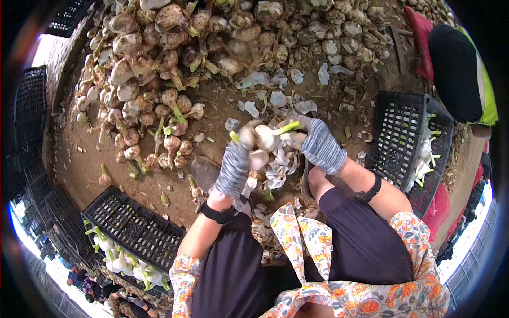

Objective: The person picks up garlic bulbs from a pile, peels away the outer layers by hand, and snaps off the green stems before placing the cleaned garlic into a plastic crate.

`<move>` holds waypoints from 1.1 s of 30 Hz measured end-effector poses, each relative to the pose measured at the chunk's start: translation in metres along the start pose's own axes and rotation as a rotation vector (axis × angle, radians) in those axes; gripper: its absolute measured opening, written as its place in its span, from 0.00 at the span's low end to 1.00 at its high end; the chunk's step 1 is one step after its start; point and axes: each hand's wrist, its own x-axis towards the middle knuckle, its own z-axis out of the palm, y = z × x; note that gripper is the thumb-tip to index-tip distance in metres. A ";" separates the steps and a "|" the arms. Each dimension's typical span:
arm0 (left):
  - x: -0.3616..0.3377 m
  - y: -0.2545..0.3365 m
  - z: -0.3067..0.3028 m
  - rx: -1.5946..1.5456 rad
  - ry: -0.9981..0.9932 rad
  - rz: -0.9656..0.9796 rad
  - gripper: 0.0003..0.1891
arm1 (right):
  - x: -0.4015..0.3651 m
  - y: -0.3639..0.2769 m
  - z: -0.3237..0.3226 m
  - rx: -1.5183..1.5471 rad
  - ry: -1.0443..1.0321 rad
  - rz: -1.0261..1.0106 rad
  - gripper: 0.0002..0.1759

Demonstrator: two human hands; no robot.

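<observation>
In front of my knees, both hands wear grey striped knit gloves. My left hand is closed around a pale garlic bulb from the left; its fingertips are blurred. A second white bulb shows just below, against the same hand. My right hand is closed at the other side of the upper bulb, by its short green stem. Loose papery garlic skins lie or hang beneath the hands. Whether any tool is in my fingers cannot be seen.
A large heap of unpeeled garlic spreads ahead and to the left. Black crates with cleaned garlic stand at left and right. Peeled skins litter the dirt floor. Another person's dark-clothed leg is at the upper right.
</observation>
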 end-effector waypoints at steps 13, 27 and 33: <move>0.007 0.009 -0.022 0.382 -0.038 -0.238 0.24 | -0.009 -0.016 0.000 -0.167 -0.075 0.008 0.18; 0.009 -0.012 -0.014 0.349 -0.054 0.166 0.22 | -0.015 0.013 -0.004 0.036 -0.150 -0.109 0.17; -0.001 0.011 0.002 0.604 -0.054 0.117 0.18 | -0.017 0.003 0.000 -0.412 -0.158 -0.352 0.18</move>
